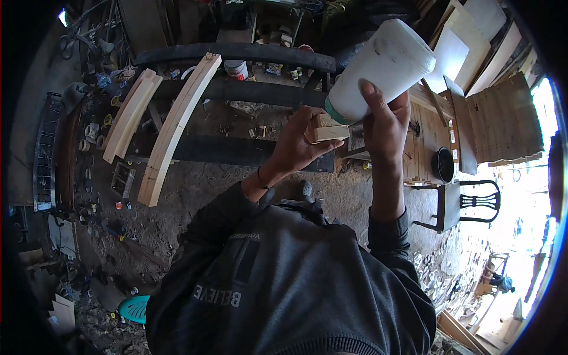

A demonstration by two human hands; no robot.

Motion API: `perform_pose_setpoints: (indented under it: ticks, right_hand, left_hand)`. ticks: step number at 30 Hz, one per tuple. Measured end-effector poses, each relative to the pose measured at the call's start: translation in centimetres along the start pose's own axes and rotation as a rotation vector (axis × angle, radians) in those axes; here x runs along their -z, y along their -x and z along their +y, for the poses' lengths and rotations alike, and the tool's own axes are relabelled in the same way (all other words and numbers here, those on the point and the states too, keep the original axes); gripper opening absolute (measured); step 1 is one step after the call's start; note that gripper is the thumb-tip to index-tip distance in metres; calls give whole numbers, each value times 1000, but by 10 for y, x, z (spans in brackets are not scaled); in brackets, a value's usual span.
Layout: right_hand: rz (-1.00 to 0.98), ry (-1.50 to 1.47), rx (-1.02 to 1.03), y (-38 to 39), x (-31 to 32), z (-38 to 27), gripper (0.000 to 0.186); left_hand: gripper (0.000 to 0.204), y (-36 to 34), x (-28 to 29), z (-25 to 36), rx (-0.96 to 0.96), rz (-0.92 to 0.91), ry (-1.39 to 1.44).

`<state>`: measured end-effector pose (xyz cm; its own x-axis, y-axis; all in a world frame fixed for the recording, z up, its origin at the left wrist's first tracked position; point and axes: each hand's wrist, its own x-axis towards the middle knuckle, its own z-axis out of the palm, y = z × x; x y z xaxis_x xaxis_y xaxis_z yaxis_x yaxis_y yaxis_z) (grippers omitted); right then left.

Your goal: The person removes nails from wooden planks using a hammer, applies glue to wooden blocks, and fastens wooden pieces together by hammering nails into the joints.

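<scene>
My left hand (290, 145) is closed around a pale piece of wood (329, 134), its cut end facing me. How far the piece runs behind my fingers is hidden. In my right hand (387, 131) is a large white plastic bottle (384, 62), gripped with the thumb across its side. The bottle is tipped, base up and to the right, so its green neck end (337, 112) points down at the wood. Whether the neck touches the wood, and whether anything flows from it, I cannot tell.
Dark beams (236, 90) form a bench ahead. A long pale plank (177, 133) and shorter pieces (133, 115) lie across it at left. To the right are a dark chair (458, 202), a black bowl (442, 164) and wooden panels (503, 121). Litter covers the floor (207, 183).
</scene>
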<state>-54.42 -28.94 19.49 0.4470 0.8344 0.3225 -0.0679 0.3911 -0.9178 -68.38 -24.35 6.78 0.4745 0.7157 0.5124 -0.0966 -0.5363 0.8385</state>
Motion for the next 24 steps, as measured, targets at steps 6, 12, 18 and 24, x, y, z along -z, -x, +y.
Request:
perform_pose_setpoints:
  ticks: [6, 12, 18, 24]
  right_hand:
    - [20, 12, 18, 1, 2, 4, 50]
    - [25, 28, 24, 6, -6, -2, 55]
    - [21, 76, 2, 5, 1, 4, 52]
    - [16, -66, 61, 12, -6, 1, 46]
  left_hand:
    - [56, 2, 1, -2, 26, -25, 12]
    - [56, 2, 2, 1, 6, -27, -5]
    - [60, 3, -4, -1, 44, 0, 94]
    - [61, 4, -5, -3, -3, 7, 86]
